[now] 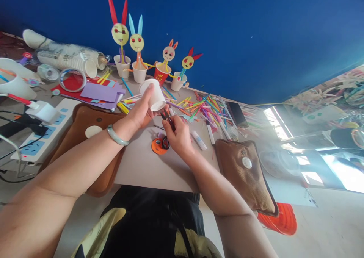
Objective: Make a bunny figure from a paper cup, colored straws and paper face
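A blue wall (227, 30) is standing behind the pale table (159, 171). A brown pouch (237, 171) is lying at the right. Four rabbit-faced figures (120, 34) are lining the wall. The left hand (142, 112) is grasping a white paper cup (155, 95), tilted above the table. The right hand (179, 135) is gripping black scissors (170, 122) near its base; contact cannot be determined. An orange disc (156, 148) is lying below.

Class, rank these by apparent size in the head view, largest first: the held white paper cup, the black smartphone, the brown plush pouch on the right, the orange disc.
1. Brown plush pouch
2. Held white paper cup
3. Black smartphone and orange disc: too alike to rank, especially with the disc partly covered.
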Demonstrator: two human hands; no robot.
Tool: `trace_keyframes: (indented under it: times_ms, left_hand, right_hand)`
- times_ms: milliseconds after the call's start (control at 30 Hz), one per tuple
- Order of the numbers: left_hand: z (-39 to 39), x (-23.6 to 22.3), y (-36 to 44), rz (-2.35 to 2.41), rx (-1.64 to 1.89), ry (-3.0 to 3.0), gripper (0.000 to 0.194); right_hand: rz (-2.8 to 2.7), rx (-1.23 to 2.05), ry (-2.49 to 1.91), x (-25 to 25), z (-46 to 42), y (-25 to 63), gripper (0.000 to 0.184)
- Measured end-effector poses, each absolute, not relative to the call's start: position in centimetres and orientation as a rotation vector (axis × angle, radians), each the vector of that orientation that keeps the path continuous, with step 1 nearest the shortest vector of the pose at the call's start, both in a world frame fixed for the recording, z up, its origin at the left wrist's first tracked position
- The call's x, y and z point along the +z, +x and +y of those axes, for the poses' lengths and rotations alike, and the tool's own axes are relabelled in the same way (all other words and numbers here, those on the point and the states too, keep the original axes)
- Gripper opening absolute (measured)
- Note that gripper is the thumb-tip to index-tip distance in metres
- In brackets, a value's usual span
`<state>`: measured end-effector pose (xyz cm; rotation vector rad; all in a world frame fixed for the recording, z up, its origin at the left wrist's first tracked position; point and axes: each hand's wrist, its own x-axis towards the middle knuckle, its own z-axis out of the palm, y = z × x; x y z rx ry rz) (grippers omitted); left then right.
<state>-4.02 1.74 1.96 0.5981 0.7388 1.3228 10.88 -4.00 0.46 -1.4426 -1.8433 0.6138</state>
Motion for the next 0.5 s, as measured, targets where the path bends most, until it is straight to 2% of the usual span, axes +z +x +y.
trace_keyframes:
  times_ms: [233,500]
  left_hand:
    - [1.89,2.12,-4.18,0.781,1.313,0.566,0.052]
    - [1.19,2.42,-3.91,0.741,1.261,0.561,0.046]
  right_hand:
    - [-1.891,0.659,-1.347,0.31,-4.30,10.86,0.027]
    - [-1.871,0.728,-1.340,0.27,-4.25,10.79,0.032]
